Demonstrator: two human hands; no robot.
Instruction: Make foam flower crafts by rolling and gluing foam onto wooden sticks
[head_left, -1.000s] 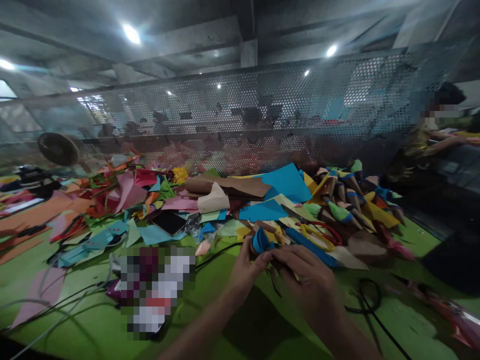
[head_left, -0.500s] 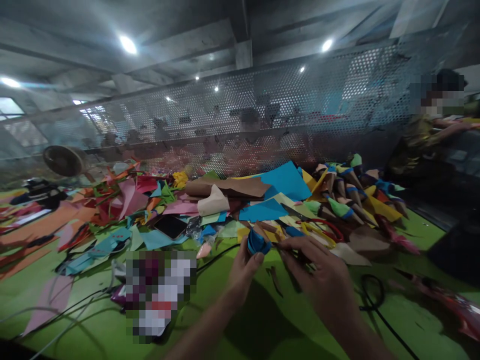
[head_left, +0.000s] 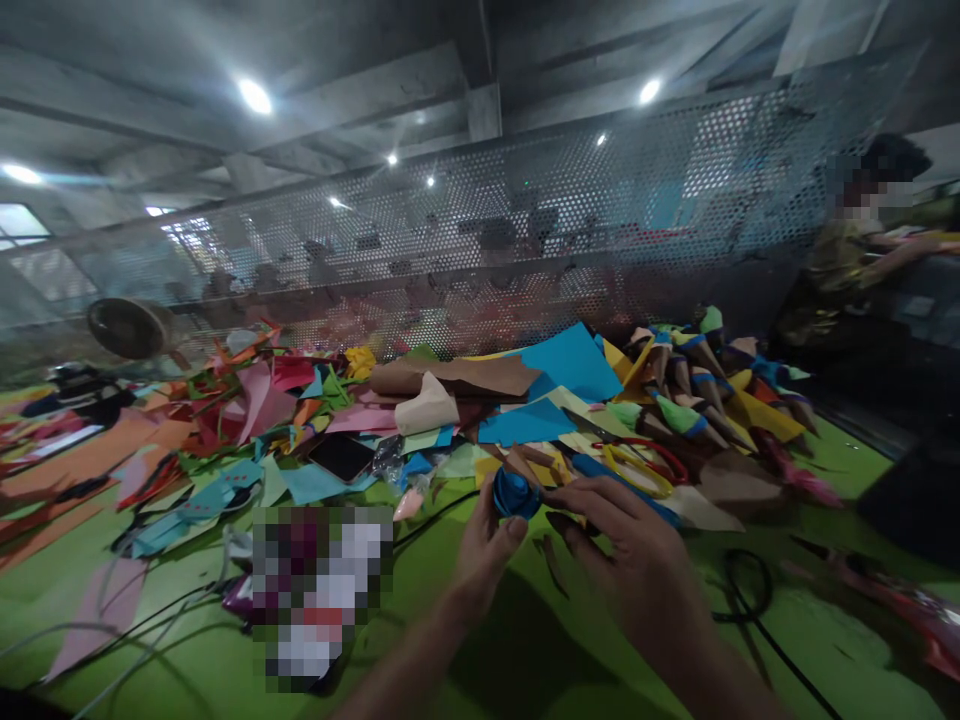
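Over the green table (head_left: 405,640), the left hand (head_left: 480,555) pinches a blue coil (head_left: 515,494), seemingly mid-shaping; whether the right hand (head_left: 641,545) grips, I can't tell; further shaping needs light fingers

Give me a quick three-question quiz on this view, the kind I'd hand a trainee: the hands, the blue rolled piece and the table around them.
1. Multiple choice. Where is the blue rolled piece?
A) Flat on the table
B) Between the thumb and fingers of the left hand
C) On top of the phone

2. True or false. The phone lies to the left of the cream folded piece.

3. Fill in the blank. The bare surface of the table is ____ in colour.

Key: 1. B; 2. true; 3. green.
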